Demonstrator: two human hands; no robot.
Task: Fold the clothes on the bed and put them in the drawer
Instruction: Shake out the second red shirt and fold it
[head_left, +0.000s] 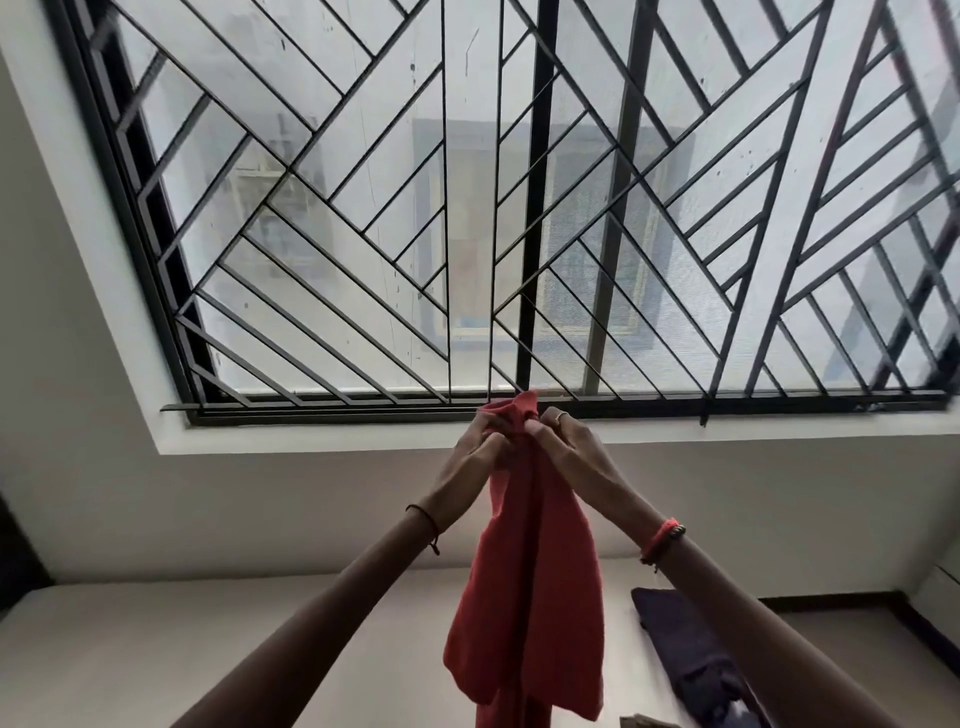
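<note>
A red garment (524, 597) hangs in the air in front of me, above the bed (208, 639). My left hand (480, 444) and my right hand (561, 441) are raised close together and both pinch the garment's top edge, which bunches between them. The cloth drops down in loose folds past the bottom of the view. A dark navy garment (685, 649) lies on the bed at the lower right, partly hidden by my right forearm.
A large window with a black metal grille (467, 208) fills the wall behind the bed, with a white sill (363, 431) below it. A dark wooden bed edge (852, 605) runs along the right. A small dark item (641, 721) lies at the bottom.
</note>
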